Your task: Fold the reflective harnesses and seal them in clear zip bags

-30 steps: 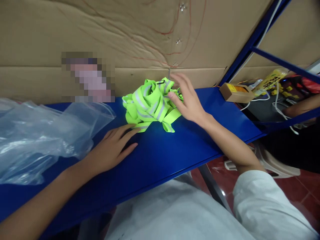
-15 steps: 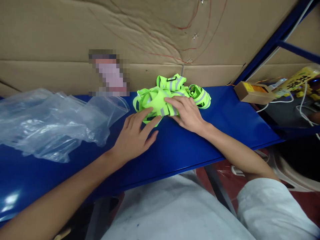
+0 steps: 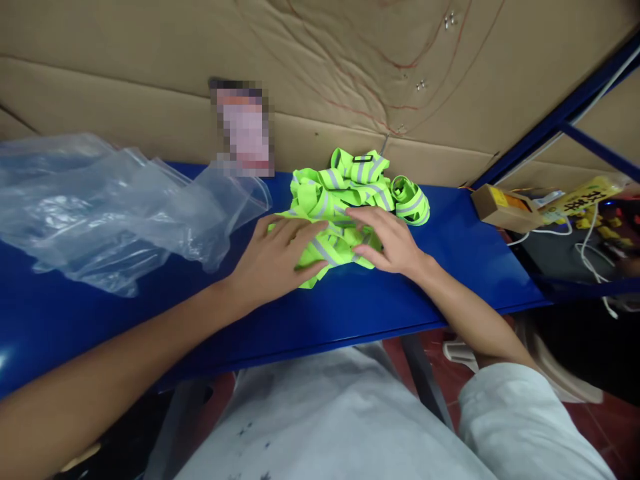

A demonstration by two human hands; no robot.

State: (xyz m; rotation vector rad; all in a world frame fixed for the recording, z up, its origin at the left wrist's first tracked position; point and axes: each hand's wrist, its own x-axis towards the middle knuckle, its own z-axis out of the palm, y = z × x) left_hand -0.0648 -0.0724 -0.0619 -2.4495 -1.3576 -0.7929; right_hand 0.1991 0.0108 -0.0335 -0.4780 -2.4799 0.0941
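Observation:
A heap of fluorescent yellow-green reflective straps (image 3: 327, 250) with grey stripes lies on the blue table (image 3: 320, 327). My left hand (image 3: 275, 260) is at the heap's left side, fingers stretched over the straps and thumb apart. On the right side, my right hand (image 3: 393, 243) touches or hovers just over the straps, with thumb and fingers apart. Some of the webbing under both hands is hidden. Behind them, a black buckle (image 3: 363, 159) shows on a folded strap. A rolled strap (image 3: 411, 201) sits at the heap's right end.
Clear plastic bags (image 3: 120, 207) cover the table's left part. A blurred-out upright object (image 3: 246, 130) leans on the cardboard wall (image 3: 150, 113) behind. At right are a small cardboard box (image 3: 505, 207), white cables (image 3: 590, 257) and a blue metal frame (image 3: 600, 147).
Part of the strap heap has come nearer to me and spread out between my hands. My right hand has shifted slightly right, and its thumb and fingers are further apart. The view has shifted.

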